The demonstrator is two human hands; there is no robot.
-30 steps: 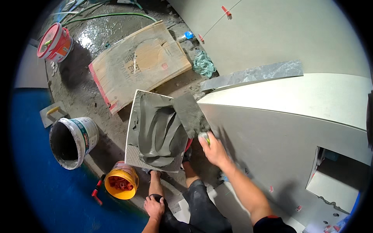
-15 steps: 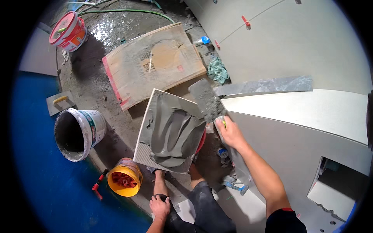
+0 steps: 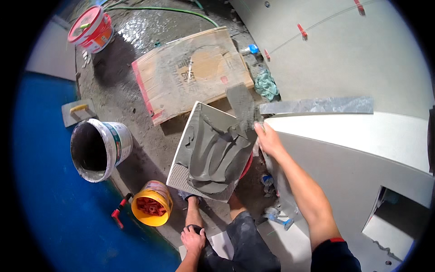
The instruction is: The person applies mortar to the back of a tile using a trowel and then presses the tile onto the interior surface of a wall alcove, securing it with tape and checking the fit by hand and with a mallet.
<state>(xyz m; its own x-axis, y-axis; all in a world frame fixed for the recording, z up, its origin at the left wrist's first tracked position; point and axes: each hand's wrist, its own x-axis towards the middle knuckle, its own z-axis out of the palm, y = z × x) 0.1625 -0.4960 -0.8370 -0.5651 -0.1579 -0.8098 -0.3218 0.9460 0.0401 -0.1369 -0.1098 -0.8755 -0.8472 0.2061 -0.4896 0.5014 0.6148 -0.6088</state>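
My right hand [image 3: 270, 139] is closed around the handle of a trowel [image 3: 240, 103], whose blade is coated in grey mortar. The blade's lower part overlaps the upper right corner of a tile, against the mortar there. Wet grey mortar [image 3: 210, 156] covers most of this tile [image 3: 177, 182]; its ribbed back shows at the lower left corner. Something red beneath, partly hidden, appears to hold the tile up. On my knee rests my left hand [image 3: 193, 239], fingers laid over it and holding nothing.
Left of me stand a mortar-smeared bucket [image 3: 108, 152], a yellow bucket [image 3: 152, 217] of red pieces, a red-handled tool [image 3: 119, 212] and a flat trowel [image 3: 78, 112]. Ahead lie a worn cardboard box [image 3: 192, 75] and a red-lidded bucket [image 3: 92, 29]. A tiled wall [image 3: 335, 59] rises at right.
My right hand has brought the trowel down against the tile's upper right corner, and the mortar there is now heaped. The whole view has shifted slightly. My left hand stays on my knee.
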